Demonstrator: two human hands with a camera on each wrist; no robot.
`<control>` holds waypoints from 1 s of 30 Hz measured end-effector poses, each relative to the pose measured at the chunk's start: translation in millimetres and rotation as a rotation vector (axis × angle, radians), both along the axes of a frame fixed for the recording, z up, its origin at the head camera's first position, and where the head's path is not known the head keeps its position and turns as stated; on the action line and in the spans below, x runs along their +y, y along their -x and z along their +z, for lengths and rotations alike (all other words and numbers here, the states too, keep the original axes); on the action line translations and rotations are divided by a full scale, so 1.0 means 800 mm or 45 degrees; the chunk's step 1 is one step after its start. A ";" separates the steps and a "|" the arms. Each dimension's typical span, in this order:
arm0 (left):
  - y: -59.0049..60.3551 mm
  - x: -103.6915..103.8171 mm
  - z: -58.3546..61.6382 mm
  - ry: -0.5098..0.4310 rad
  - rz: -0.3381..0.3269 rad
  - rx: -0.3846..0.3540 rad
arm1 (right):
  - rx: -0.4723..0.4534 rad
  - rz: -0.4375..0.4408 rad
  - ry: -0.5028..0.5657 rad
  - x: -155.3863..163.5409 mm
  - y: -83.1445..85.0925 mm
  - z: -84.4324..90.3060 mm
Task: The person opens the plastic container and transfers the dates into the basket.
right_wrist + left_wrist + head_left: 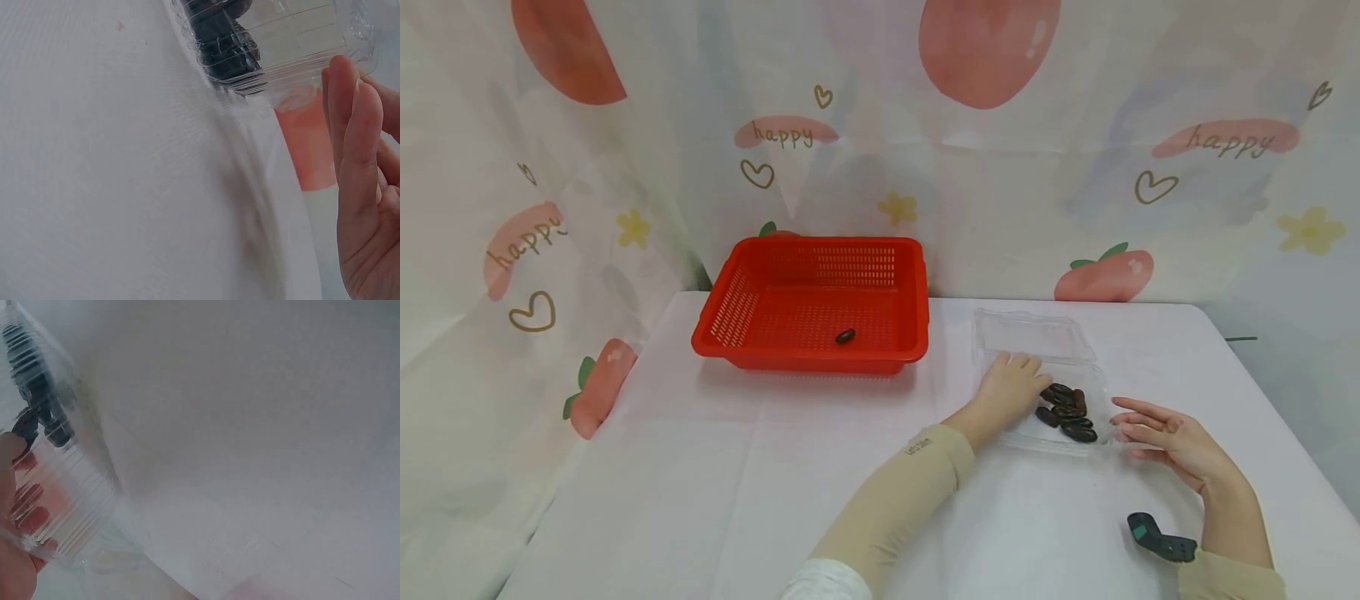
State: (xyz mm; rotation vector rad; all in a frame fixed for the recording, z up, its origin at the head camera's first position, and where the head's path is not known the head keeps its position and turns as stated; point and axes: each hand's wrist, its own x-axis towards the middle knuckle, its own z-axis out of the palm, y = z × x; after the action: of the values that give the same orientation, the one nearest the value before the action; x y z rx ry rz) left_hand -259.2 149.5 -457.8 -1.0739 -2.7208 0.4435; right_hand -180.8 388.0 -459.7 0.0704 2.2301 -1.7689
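Note:
A clear plastic clamshell box [1041, 442] lies on the table with its lid folded back, holding several dark brown dates [1078, 433]. My left hand [1011, 387] reaches over the box's left side, fingers down among the dates. In the left wrist view, its thumb and fingers pinch a dark date [25, 428], seen partly through the ribbed plastic wall. My right hand [1180, 442] stays at the box's right side with fingers extended and relaxed. Its fingertips are by the plastic wall [300, 72] in the right wrist view; whether they touch is unclear.
A red perforated plastic basket [820, 364] stands at the back left, with a single date [846, 336] inside. White cloth covers the table [700, 483]. A printed curtain [865, 183] hangs behind it. A black device [1161, 540] sits at the right wrist.

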 end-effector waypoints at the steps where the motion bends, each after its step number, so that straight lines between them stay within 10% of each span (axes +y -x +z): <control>1: 0.001 -0.001 0.002 -0.008 -0.004 0.001 | 0.003 0.000 0.001 0.000 0.000 0.000; 30: 0.041 -0.074 0.079 -0.188 0.000 0.262 | 0.002 -0.003 0.045 -0.003 0.000 0.002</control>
State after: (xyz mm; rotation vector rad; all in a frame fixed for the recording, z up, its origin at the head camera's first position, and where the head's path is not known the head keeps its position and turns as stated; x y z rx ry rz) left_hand -292.1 90.4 -394.6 -0.9356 -2.5286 0.3271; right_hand -180.6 385.6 -458.4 0.0644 2.2000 -1.8090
